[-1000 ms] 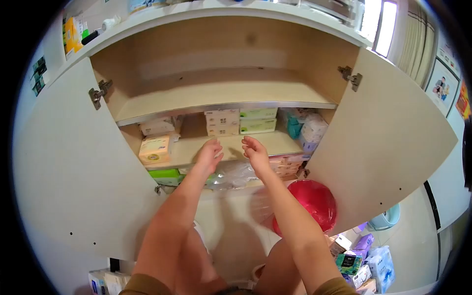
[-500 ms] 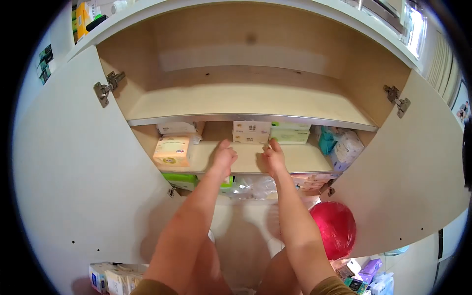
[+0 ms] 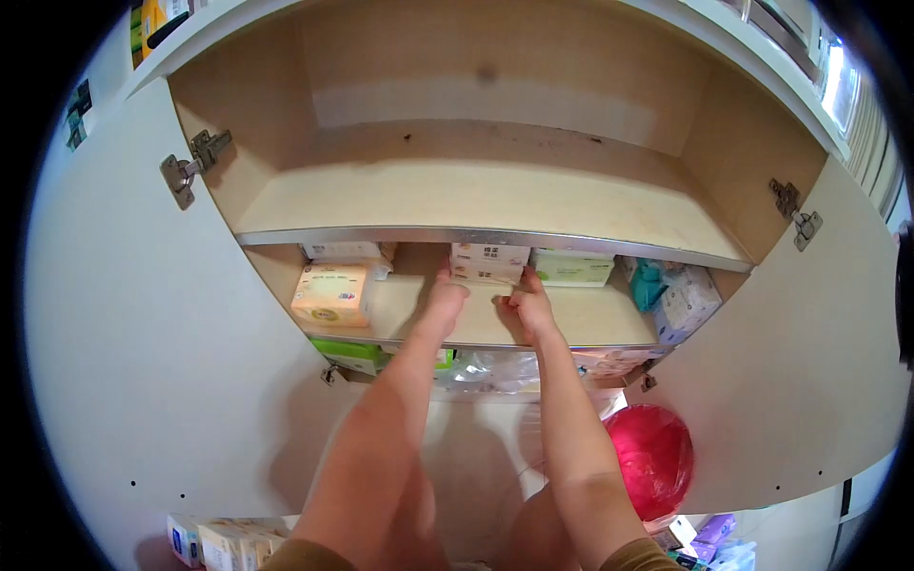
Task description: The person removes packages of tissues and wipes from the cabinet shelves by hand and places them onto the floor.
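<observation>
A stack of white tissue packs (image 3: 487, 262) with dark printed characters sits at the middle of the cabinet's middle shelf. My left hand (image 3: 445, 303) is at the stack's left side, with its fingers against the lower left edge. On the other side, my right hand (image 3: 529, 306) touches the right edge with thumb and fingertips, and its other fingers are curled. The two hands hold the stack between them. Just right of it lie light green and white packs (image 3: 573, 268). The back of the stack is hidden under the upper shelf's edge.
An orange tissue pack (image 3: 331, 294) stands at the shelf's left. A teal item (image 3: 648, 284) and a white-purple pack (image 3: 687, 303) are at its right. Green packs (image 3: 345, 355) and clear plastic (image 3: 495, 370) lie below. Open doors (image 3: 219, 362) flank me; a red bin (image 3: 652, 457) stands right.
Both hands have reached slightly further in and now touch the stack's two sides. The view has shifted and come a little closer to the cabinet.
</observation>
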A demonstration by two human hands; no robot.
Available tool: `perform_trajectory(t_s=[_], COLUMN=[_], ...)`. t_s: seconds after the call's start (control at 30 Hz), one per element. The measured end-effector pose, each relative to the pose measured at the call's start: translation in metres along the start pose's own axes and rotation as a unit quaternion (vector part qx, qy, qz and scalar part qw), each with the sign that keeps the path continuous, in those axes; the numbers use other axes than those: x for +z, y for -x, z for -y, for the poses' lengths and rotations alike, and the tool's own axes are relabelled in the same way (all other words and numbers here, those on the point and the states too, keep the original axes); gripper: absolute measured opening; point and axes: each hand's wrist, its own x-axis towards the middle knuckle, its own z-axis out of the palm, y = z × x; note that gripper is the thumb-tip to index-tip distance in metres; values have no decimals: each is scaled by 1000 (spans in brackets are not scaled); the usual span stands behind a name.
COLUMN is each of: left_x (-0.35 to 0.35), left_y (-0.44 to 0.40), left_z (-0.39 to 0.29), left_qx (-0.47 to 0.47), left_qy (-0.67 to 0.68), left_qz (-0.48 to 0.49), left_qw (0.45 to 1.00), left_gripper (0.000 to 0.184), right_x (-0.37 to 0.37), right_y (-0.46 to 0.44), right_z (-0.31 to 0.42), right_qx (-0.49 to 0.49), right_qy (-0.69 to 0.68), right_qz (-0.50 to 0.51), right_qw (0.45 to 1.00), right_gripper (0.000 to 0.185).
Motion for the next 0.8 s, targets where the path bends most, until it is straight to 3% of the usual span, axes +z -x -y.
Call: perform_trajectory(t_s=[0.33, 0.5, 0.6, 0.8], left_x=[-23, -25, -29, -18], left_y=[-6, 17, 23, 57], left_z=[3, -15, -16, -20], left_qx=[53, 35, 14, 10], left_qy=[-71, -117, -229, -281], left_qz=[42, 2, -9, -36], left_qw=[995, 993, 973, 959], left_gripper=[63, 53, 42, 34], right_x=[-4, -4, 1, -9], right_y=[-3, 14, 38, 59], right_z=[-6, -4, 6, 16], right_qx=[-1, -8, 18, 52], right_qy=[95, 151, 127, 194], right_qz=[22, 37, 26, 29], right_qw=[995, 988, 991, 979], right_gripper=[63, 45, 36, 47])
